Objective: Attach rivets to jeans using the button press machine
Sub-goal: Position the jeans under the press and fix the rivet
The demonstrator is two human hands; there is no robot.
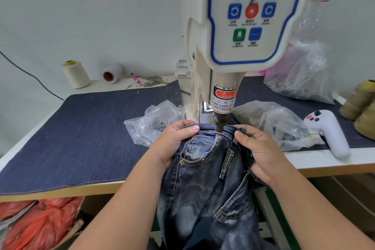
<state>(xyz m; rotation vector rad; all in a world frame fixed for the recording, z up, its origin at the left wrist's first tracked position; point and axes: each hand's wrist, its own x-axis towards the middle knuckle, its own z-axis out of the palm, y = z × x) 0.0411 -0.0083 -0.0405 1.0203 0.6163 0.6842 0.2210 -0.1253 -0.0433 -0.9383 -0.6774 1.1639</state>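
the button press machine (233,46) stands at the middle of the table (324,165), its punch (220,123) just above the jeans (207,178), which hang over the front edge. the left hand (172,144) and right hand (257,148) grip the waistband on either side of the punch. plastic bags (150,122) lie left and right of the machine (perhaps holding rivets). a thread cone (76,74) stands at the far left; a controller (328,132) lies to the right.

- 1 button press machine (219,50), 8 panel btns
- 1 pr jeans (205,178), 3 rivets showing on pocket
- 2 hands: left hand (174,142), right hand (257,148)
- 4 thread cones (1 lying down)
- 3 clear plastic bags
- 1 white handheld controller (326,132)
- 1 pink pen (135,77)
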